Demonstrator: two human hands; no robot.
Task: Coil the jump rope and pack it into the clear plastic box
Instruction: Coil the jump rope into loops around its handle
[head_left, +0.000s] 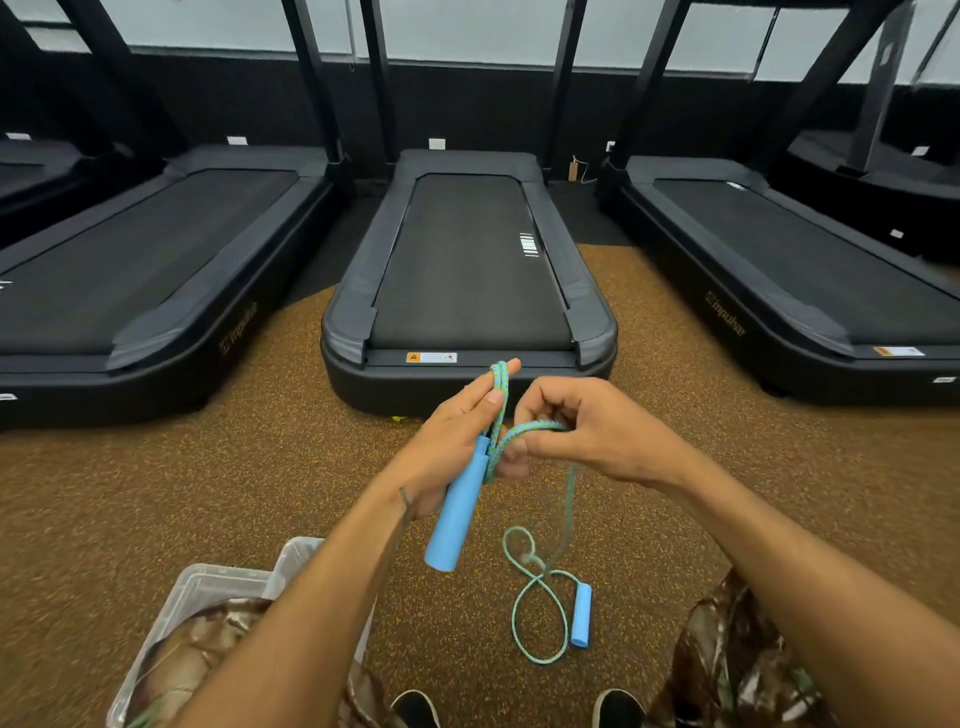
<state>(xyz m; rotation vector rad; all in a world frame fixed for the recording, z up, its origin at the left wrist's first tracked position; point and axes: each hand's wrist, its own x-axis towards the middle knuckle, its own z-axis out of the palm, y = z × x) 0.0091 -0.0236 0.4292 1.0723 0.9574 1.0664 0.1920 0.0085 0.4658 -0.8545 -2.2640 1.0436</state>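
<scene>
Head cam: left hand (448, 440) grips the handle (457, 519) as our anchor, right hand (592, 431) pinches rope (531, 427), probably to loop it.

Dim, even indoor light, pale windows above, wide-angle bending at edges.

I see the jump rope (540, 426) as braided woven cord, its handle (457, 519) matt, smooth, foam-like. In front of the middle treadmill (467, 384), with its matt black belt and smooth, faintly shiny shell, the floor (208, 493) looks like grainy speckled rubber. The box (208, 574) is clear glossy plastic.
</scene>
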